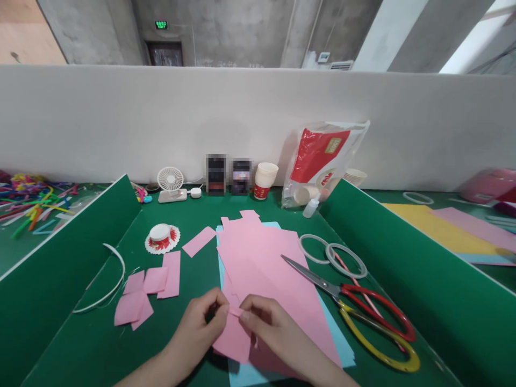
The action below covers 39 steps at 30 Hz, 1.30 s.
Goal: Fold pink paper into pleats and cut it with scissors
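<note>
My left hand [203, 325] and my right hand [270, 322] meet low in the middle, both closed in a pinch. Between their fingertips is a small piece of pink paper [235, 344], its upper edge looking folded where the fingers grip it. Fingers hide part of that edge. Beneath lies a stack of pink sheets [266, 258] over light blue sheets [336, 336]. Scissors [336, 290] with one red and one yellow handle rest to the right, their blade tips on the pink stack. Several cut pink pieces [139, 295] lie left of my left hand.
Two pale rings [349, 260] lie beside the scissors. A scalloped red-and-white disc [173, 239], small fan [170, 180], paper cups [266, 177], plastic bag [318, 161] and small bottle [310, 208] stand farther back. Green dividers [88, 231] flank the workspace.
</note>
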Available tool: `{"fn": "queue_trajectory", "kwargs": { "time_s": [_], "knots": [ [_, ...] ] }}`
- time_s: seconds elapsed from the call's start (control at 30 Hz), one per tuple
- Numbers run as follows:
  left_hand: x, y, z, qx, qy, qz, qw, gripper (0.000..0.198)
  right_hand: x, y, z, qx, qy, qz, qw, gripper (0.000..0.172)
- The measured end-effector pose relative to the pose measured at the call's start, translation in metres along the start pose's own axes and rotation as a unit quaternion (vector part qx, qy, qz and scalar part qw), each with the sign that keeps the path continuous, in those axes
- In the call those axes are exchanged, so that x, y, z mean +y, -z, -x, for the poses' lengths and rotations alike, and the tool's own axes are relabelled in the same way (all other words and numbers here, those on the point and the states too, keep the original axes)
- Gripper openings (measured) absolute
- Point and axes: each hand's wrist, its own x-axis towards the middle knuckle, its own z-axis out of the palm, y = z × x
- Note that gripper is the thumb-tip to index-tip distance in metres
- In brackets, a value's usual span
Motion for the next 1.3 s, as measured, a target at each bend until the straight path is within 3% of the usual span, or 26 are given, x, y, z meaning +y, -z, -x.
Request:
{"fn": "queue_trajectory", "kwargs": {
  "time_s": [0.5,0.93,1.1,1.3],
  "knots": [
    [0.003,0.002,0.000,-0.060,0.025,0.018,0.998,0.019,-0.004,0.003,0.002,0.021,-0.006,0.071,0.997,0.020],
    [0.004,-0.003,0.003,-0.018,0.006,-0.027,0.999,0.020,-0.009,0.005,0.004,0.013,-0.036,0.053,0.998,0.017],
    [0.003,-0.004,0.004,-0.020,0.009,-0.029,0.999,0.019,-0.007,0.006,0.005,0.005,-0.011,0.044,0.999,0.012],
    [0.003,0.003,0.002,0.009,0.007,-0.024,1.000,0.019,-0.004,0.020,-0.001,0.023,-0.013,0.022,0.999,0.011]
  ]
}}
